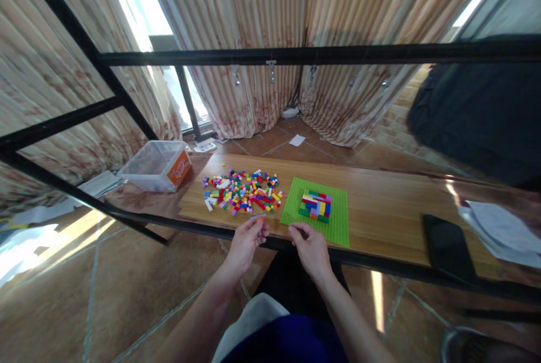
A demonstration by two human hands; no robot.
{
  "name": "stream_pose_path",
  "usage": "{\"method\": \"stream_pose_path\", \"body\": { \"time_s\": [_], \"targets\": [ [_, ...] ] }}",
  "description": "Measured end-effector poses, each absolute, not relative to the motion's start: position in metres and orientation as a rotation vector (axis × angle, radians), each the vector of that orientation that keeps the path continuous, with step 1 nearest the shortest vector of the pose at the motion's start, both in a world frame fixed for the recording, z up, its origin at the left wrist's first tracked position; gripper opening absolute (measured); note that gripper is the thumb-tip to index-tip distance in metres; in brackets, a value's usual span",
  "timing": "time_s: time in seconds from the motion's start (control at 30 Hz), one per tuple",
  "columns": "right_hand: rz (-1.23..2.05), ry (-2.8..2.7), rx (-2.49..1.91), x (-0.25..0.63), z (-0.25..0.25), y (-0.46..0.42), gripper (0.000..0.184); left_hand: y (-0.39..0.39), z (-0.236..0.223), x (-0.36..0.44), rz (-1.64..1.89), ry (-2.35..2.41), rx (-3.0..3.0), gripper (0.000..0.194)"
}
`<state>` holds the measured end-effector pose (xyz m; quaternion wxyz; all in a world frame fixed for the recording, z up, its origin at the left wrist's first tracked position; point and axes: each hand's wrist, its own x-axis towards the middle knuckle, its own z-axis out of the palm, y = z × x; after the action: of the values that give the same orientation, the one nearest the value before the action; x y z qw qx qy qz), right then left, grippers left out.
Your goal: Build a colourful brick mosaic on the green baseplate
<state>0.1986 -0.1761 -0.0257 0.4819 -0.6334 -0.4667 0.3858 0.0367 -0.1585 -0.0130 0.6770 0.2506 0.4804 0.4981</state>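
— Pleated, striped curtains (249, 25) fall in soft folds ahead of you, and a long, smooth, wood-grained surface (380, 199) stretches across your front!

— Look at your left hand (243, 244): fingers pinched on a small orange piece (261, 218), right by the near side of that jumbled brick pile (245, 191), all hard little blocks!

— Your right hand (313, 249) has its fingertips drawn together at the near edge of the studded green baseplate (340, 211); whether they grip anything, I can't tell.

— And on that thin square sits your low, blocky, multicoloured build (315, 206), green studs ringing it!

— Room for you? Slim gap between pile and baseplate; rightward, broad flat wood up to the black slab (448, 247) at the near edge.

— Leftward, the see-through plastic bin (147, 167) stands beside the surface's end!
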Motion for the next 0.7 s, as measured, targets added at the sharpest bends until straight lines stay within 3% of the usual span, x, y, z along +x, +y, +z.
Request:
{"method": "stream_pose_path", "body": {
  "time_s": [0.17,0.3,0.53,0.7],
  "targets": [
    [0.653,-1.447,-1.722,0.183,-0.02,-0.145,0.02,-0.144,-0.02,0.028,1.071,1.192,0.619,0.027],
    [0.638,-1.495,-1.709,0.164,-0.018,-0.113,0.017,-0.127,-0.019,0.025,1.034,1.19,0.663,0.025],
    [0.684,-1.485,-1.586,0.165,-0.019,-0.112,0.031,-0.113,-0.013,0.022,1.16,1.177,0.658,0.033],
    [0.795,-1.536,-1.459,0.18,-0.022,-0.147,0.031,-0.132,-0.013,0.034,0.929,1.073,0.735,0.034]
  ]
}}
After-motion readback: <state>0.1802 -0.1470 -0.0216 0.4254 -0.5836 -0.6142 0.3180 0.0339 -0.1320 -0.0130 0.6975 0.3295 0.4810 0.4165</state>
